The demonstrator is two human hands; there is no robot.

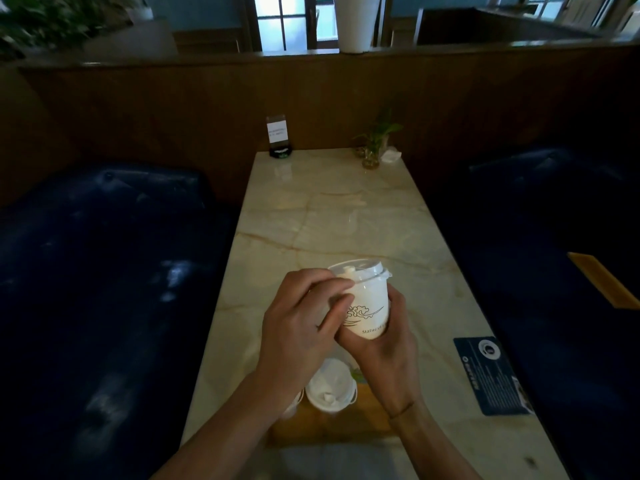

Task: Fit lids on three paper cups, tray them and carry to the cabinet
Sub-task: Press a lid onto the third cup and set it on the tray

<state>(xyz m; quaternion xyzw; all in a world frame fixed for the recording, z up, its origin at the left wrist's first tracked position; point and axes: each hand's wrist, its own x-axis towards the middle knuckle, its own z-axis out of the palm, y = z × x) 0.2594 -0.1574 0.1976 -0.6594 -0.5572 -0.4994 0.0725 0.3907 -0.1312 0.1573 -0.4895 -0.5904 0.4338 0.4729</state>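
I hold a white paper cup [370, 308] with a printed cloud design above the marble table [346, 216]. My right hand [382, 351] grips its lower body from below. My left hand [299, 327] wraps the cup's left side, its fingertips pressing the rim of a clear plastic lid [358, 270] that sits on top. Below my hands a wooden tray [367, 417] lies near the table's front edge. On it stands a second lidded cup [330, 388]. Part of a third cup [292, 407] peeks out under my left wrist, mostly hidden.
A blue card [491, 375] lies at the table's right edge. At the far end stand a small sign holder [278, 136], a little plant in a glass [374, 147] and a crumpled tissue [391, 155]. Dark blue benches [104, 271] flank the table on both sides.
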